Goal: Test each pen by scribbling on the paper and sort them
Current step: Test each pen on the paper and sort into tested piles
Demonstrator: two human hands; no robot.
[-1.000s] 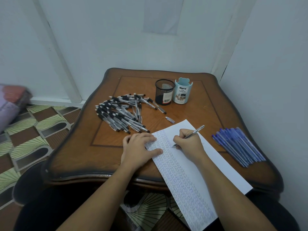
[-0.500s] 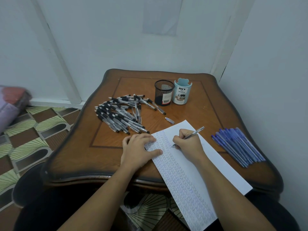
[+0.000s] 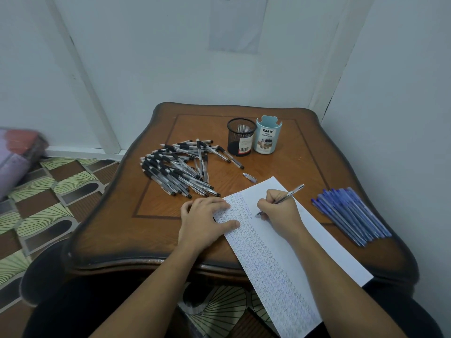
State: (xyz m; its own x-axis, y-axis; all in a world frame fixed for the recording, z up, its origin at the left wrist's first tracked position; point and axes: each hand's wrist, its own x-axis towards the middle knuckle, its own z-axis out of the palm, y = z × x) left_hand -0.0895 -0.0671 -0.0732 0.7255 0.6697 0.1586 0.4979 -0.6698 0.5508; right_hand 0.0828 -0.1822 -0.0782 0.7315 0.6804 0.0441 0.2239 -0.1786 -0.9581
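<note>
A brown wooden table (image 3: 151, 228) with a wavy dark rim and a thin line inlaid round its top stands in a corner. Behind it is a pale wall (image 3: 158, 57) with a white sheet (image 3: 236, 25) stuck high on it. Another pale wall (image 3: 402, 106) closes the right side. A white post (image 3: 85, 81) slants down the back wall to a white ledge (image 3: 80, 152). The floor (image 3: 48, 191) has brown, green and grey fan-patterned tiles. At far left lies a blurred purple and red bundle (image 3: 17, 157), perhaps bedding. The light is dim.
</note>
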